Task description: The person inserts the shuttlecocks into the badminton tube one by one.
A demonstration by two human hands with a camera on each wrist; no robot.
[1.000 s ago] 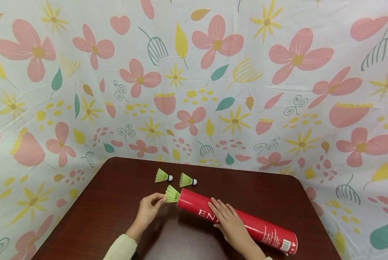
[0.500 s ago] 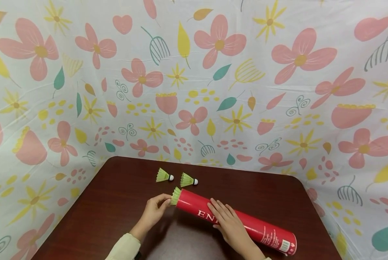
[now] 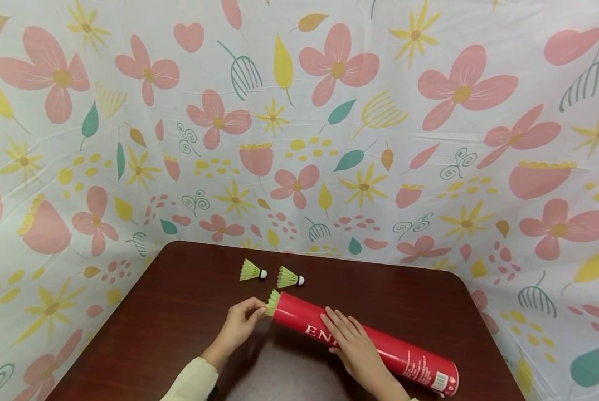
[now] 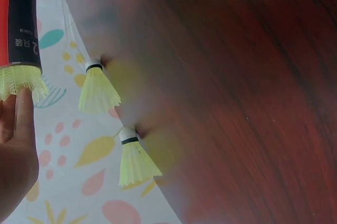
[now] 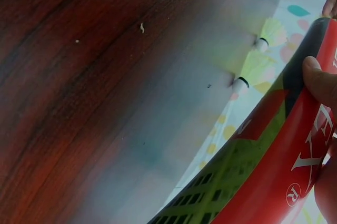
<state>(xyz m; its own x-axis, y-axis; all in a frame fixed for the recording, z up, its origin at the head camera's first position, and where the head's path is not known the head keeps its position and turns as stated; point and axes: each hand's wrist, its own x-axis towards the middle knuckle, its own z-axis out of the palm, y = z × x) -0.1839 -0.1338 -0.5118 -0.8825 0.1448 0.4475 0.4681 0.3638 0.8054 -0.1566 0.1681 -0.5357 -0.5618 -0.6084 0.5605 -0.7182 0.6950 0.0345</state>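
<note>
A red shuttlecock tube point(image 3: 404, 352) lies slantwise over the table, its mouth toward the left. Out of that mouth sticks the yellow-green skirt of a shuttlecock point(image 3: 272, 303); its cork end is hidden inside. My left hand point(image 3: 240, 324) pinches the skirt's edge between thumb and fingertips. In the left wrist view the fingers point(image 4: 23, 116) reach up to the skirt right below the tube's rim. My right hand point(image 3: 355, 352) holds the tube around its middle, fingers laid across the top and the thumb on the near side.
Two more yellow-green shuttlecocks, a left one point(image 3: 250, 270) and a right one point(image 3: 289, 277), lie behind the tube's mouth with white corks pointing right. The dark wooden table point(image 3: 199, 278) ends at a flower-printed cloth point(image 3: 299, 139) behind and at the sides.
My left hand has moved right, pushing the shuttlecock deeper into the tube, so less of its skirt shows. The right hand and tube have stayed nearly still.
</note>
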